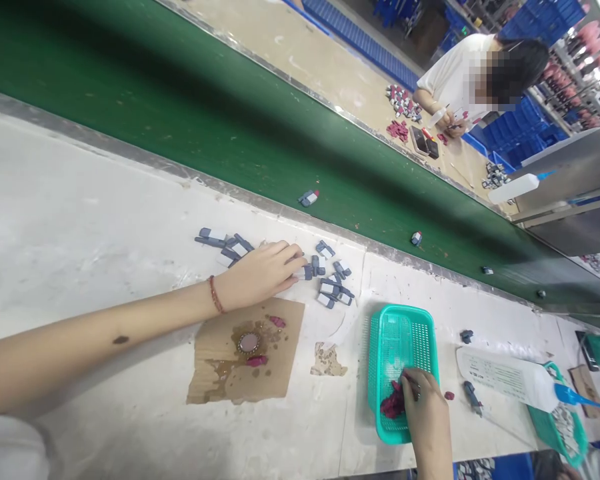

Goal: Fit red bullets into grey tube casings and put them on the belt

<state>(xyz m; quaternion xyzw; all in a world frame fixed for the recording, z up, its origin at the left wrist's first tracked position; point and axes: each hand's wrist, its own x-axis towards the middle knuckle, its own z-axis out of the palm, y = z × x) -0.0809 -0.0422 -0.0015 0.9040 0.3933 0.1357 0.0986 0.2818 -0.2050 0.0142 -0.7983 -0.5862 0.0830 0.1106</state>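
Note:
My left hand [269,270] reaches over the white table, its fingers closed around the end of a small grey-and-white plastic part [304,273]. More such grey parts [330,288] lie loose just right of its fingertips, and another group [233,248] lies behind the wrist. Inside a green perforated basket [403,320], my right hand [427,403] has its fingers bent and pinched at a heap of dark red pieces [393,402]. Something dark shows between those fingers, too small to name. Below my left forearm, a stained cardboard sheet [287,360] bears a round cap-like dish [249,343] and two red pieces [257,361].
A green conveyor belt [260,160] crosses beyond the table, carrying several small parts [309,198]. Across it a co-worker [460,73] handles parts. A white bottle with a blue nozzle [510,379] lies right of the basket, near another green basket [575,447].

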